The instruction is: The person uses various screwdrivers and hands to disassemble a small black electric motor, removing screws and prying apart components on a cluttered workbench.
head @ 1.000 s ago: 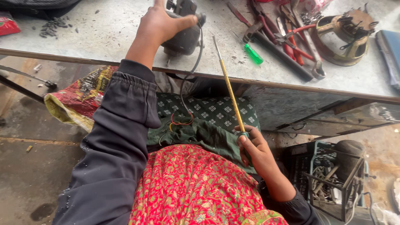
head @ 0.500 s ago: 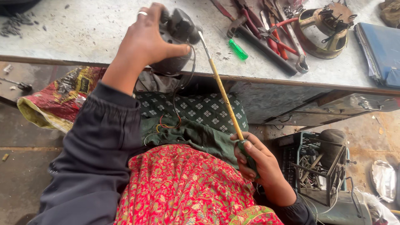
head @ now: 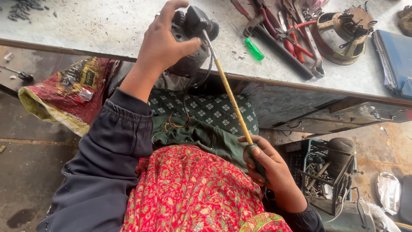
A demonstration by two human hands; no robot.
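My left hand (head: 165, 41) grips a dark, rounded motor-like part (head: 191, 36) and holds it tilted at the front edge of the grey workbench (head: 98, 25). Thin wires hang from the part down toward my lap. My right hand (head: 266, 165) is closed around the green handle of a long screwdriver (head: 229, 94) with a yellowish shaft. The shaft slants up and left, and its tip rests against the top of the dark part. A red patterned cloth (head: 189, 193) covers my lap.
Pliers, a wrench and other hand tools (head: 292, 30) lie on the bench beside a small green screwdriver (head: 254, 48) and a round metal assembly (head: 343, 32). A blue folder (head: 397, 51) sits far right. A red bag (head: 71, 92) hangs left; a crate (head: 328, 172) stands right.
My left hand has pulled the dark part nearer to the bench edge. My right hand has swung the screwdriver tip up onto the part.
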